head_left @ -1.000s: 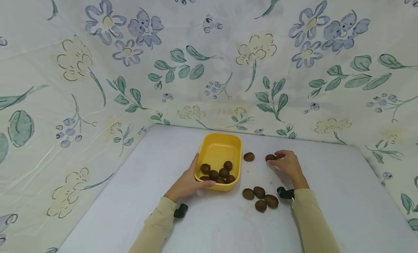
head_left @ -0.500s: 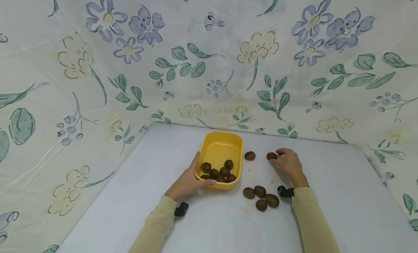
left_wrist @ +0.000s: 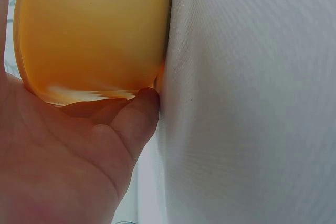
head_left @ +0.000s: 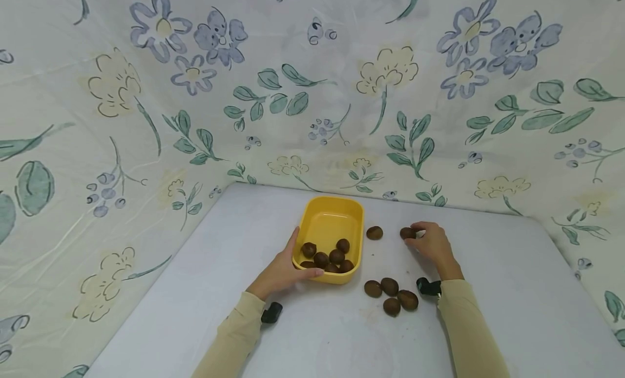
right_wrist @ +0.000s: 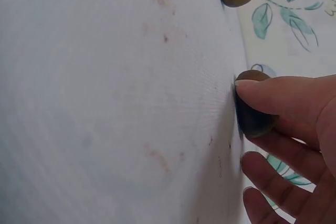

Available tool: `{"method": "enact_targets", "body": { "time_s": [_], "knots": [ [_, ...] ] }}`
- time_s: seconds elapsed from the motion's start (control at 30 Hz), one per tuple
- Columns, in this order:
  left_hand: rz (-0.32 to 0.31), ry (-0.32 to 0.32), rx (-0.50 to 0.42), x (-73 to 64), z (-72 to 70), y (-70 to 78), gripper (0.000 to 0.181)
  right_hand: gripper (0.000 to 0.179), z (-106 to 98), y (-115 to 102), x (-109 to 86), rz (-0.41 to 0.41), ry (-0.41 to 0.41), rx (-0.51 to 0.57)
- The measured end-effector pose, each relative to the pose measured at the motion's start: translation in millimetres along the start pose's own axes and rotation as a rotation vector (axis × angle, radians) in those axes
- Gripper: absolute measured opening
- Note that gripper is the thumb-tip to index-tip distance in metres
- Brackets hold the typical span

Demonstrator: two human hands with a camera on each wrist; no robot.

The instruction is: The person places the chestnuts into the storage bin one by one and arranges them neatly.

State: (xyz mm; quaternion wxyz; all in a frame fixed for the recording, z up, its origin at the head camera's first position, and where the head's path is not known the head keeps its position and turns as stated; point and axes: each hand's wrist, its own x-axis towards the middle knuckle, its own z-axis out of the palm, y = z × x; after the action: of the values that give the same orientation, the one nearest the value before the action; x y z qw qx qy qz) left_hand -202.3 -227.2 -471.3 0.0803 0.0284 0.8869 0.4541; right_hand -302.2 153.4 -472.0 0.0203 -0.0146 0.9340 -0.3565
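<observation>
A yellow plastic tub (head_left: 328,224) stands on the white table, with several brown chestnuts (head_left: 320,259) gathered at its near end. My left hand (head_left: 278,272) grips its near left corner, thumb along the near rim and fingers on the left side. In the left wrist view, the tub's wall (left_wrist: 94,30) fills the space above the palm. To the right of the tub, my right hand (head_left: 433,248) pinches a single chestnut (head_left: 407,233) at table level. The right wrist view has the thumb across this chestnut (right_wrist: 254,119), the lower fingers loosely bent.
One chestnut (head_left: 374,233) lies between the tub and my right hand. Nearer me is a loose cluster of chestnuts (head_left: 390,287). Small dark specks and faint stains mark the table (head_left: 312,334). A flowered cloth (head_left: 312,96) hangs behind and at both sides.
</observation>
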Motion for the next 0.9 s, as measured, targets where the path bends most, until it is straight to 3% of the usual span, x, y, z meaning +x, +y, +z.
{"method": "enact_targets", "body": {
  "time_s": [0.33, 0.9],
  "knots": [
    [0.006, 0.002, -0.002, 0.9, 0.1, -0.9, 0.134, 0.047, -0.9, 0.1, 1.2, -0.02, -0.001, -0.014],
    [-0.004, 0.005, -0.01, 0.5, 0.6, -2.0, 0.134, 0.051, -4.7, -21.6, -2.9, -0.092, 0.038, 0.118]
  ]
}}
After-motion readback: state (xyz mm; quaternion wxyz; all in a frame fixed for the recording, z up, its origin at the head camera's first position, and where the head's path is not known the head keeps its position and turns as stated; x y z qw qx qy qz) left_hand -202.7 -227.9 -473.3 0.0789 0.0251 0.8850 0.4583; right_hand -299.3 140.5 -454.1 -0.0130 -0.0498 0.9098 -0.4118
